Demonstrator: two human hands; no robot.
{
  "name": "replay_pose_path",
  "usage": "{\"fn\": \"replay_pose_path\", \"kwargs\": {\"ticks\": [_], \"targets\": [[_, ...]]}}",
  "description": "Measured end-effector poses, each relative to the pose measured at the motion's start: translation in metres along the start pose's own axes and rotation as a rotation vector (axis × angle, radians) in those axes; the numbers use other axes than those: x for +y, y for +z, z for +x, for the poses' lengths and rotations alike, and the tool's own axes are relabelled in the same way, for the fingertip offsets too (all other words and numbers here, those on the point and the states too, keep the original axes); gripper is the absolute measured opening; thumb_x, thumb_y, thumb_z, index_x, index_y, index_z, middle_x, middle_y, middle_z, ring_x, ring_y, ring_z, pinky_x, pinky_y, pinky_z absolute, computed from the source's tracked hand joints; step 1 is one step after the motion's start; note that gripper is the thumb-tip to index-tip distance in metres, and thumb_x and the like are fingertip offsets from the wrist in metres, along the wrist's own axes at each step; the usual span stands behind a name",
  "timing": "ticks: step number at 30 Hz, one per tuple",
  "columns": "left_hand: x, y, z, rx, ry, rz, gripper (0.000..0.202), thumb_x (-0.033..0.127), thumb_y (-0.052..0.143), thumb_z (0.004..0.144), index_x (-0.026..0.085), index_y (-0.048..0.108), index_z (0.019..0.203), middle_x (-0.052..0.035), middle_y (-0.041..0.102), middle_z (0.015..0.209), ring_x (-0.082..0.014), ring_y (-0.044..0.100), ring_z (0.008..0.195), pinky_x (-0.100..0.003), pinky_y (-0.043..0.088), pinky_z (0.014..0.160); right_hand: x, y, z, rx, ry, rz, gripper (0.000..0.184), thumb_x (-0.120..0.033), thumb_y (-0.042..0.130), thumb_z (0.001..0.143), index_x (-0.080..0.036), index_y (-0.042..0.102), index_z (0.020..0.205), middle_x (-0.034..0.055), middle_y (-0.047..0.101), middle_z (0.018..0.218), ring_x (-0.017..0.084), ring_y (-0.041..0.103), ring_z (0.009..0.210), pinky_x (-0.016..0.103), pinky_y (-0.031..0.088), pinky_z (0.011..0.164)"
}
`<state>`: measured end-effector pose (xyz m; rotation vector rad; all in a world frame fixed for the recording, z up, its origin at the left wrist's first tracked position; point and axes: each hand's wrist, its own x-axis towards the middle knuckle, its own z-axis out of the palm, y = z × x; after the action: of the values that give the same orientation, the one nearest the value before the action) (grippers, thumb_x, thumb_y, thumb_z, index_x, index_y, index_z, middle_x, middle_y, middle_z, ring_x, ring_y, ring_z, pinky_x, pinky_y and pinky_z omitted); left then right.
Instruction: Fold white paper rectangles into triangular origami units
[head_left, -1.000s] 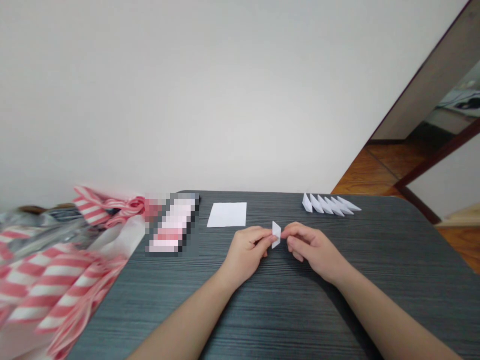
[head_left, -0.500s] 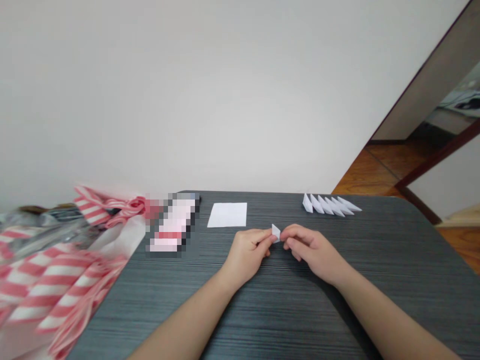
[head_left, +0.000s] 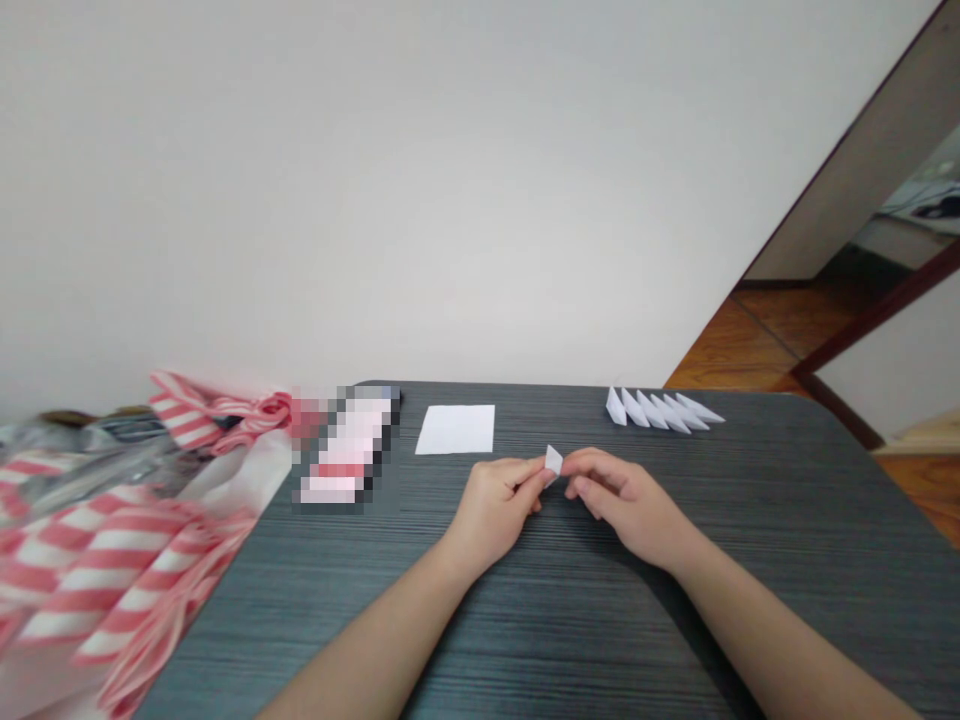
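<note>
Folded paper (head_left: 553,461), long axis running near to far and tip pointing far, was pinched over the table (head_left: 780,560) between the closed fingers of the left hand (head_left: 495,503) and right hand (head_left: 619,505). Beyond lay a white sheet (head_left: 455,430), far left, and a row of folded units (head_left: 664,411), far right. A striped bag (head_left: 97,560) lay left.

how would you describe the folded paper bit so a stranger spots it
Near the middle of the dark grey table, the left hand and right hand pinch a small folded white paper piece. Unlike the row of folded pieces farther back, it is held off the tabletop.
</note>
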<state>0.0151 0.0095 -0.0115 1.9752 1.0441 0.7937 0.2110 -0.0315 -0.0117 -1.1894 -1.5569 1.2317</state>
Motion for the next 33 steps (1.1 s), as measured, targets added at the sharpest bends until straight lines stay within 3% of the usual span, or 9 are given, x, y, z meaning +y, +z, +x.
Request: {"fn": "replay_pose_path", "kwargs": {"ticks": [4,9,21,27,33], "targets": [[-0.0004,-0.0004,0.0002,-0.014,0.001,0.01,0.031,0.026,0.052,0.095,0.018,0.07,0.072,0.002,0.061,0.057,-0.0108,0.057,0.057,-0.02,0.042,0.06,-0.0006,0.0001,0.0001,0.002,0.024,0.004,0.02,-0.029,0.054,0.095,-0.02,0.065,0.108,0.0043,0.064,0.091,0.014,0.056,0.072,0.028,0.046,0.066],[0.0018,-0.0009,0.0004,-0.015,0.007,0.026,0.034,0.023,0.052,0.094,0.017,0.062,0.062,0.0021,0.06,0.057,-0.0105,0.056,0.058,-0.02,0.041,0.059,0.0009,0.0003,0.0008,0.014,-0.021,0.022,0.02,-0.031,0.055,0.095,-0.02,0.069,0.104,0.0064,0.063,0.102,0.013,0.055,0.07,0.027,0.046,0.063],[0.0031,-0.002,0.0011,-0.021,0.015,0.002,0.032,0.022,0.053,0.094,0.017,0.065,0.065,0.0021,0.059,0.058,-0.0105,0.056,0.059,-0.02,0.041,0.062,0.0002,0.003,-0.0003,0.003,-0.012,0.124,0.022,-0.034,0.055,0.094,-0.019,0.07,0.102,0.0076,0.06,0.109,0.009,0.05,0.061,0.025,0.044,0.054],[0.0032,-0.0024,0.0009,-0.021,0.021,0.0,0.033,0.021,0.052,0.094,0.017,0.065,0.064,0.002,0.059,0.057,-0.0104,0.055,0.057,-0.02,0.041,0.06,0.0044,0.0009,-0.0003,-0.018,0.048,0.124,0.028,-0.035,0.055,0.095,-0.02,0.065,0.116,0.0035,0.062,0.088,0.01,0.049,0.058,0.025,0.044,0.055],[-0.0002,-0.0016,0.0017,-0.039,0.03,0.027,0.033,0.023,0.05,0.095,0.017,0.063,0.065,0.0015,0.06,0.058,-0.0114,0.057,0.06,-0.021,0.042,0.061,0.0013,0.002,0.0002,-0.009,0.016,0.123,0.025,-0.037,0.055,0.095,-0.02,0.068,0.107,0.0046,0.061,0.093,0.01,0.05,0.059,0.026,0.045,0.055]]}}
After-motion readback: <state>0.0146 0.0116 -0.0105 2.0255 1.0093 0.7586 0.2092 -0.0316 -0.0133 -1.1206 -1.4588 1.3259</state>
